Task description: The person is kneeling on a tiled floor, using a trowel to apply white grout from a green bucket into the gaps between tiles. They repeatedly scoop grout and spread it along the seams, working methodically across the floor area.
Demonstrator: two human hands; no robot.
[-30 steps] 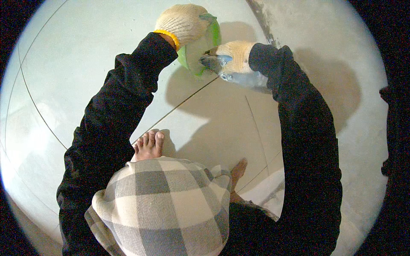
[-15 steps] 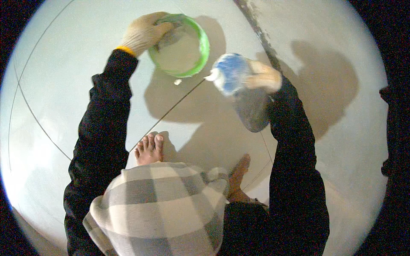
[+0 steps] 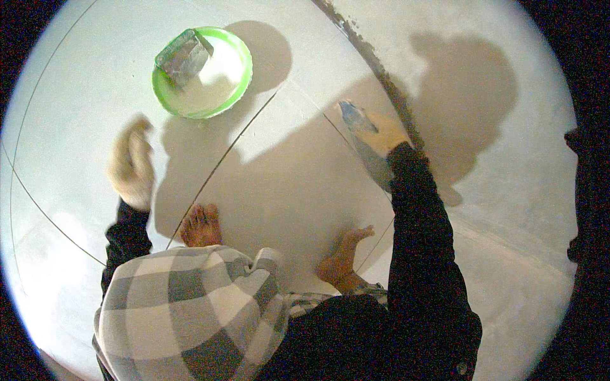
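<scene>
A round green-rimmed bowl (image 3: pixel 249 63) of whitish paste rests on the floor at the far left of centre. A grey, paste-smeared spreader with a green edge (image 3: pixel 184 58) leans inside it against the left rim. My left hand (image 3: pixel 131 162), in a pale knitted glove, is nearer to me than the bowl and apart from it. It is blurred, its fingers look loosely bent and stretched out, and nothing shows in them. My right hand (image 3: pixel 386 133), gloved too, grips a flat blue spreader (image 3: pixel 356 117) above the floor, to the right of a thin joint line.
Pale floor tiles (image 3: pixel 267 136) with dark joint lines lie all around. A rough dark strip (image 3: pixel 381 73) runs along the right, beyond my right hand. My bare feet (image 3: pixel 201 225) stand close in front of me. Shadows cover much of the middle.
My left hand has let go of the bowl and moved back toward me. The bowl appears further left. My right hand's blue spreader, earlier seen broad-faced with white paste, now shows narrower.
</scene>
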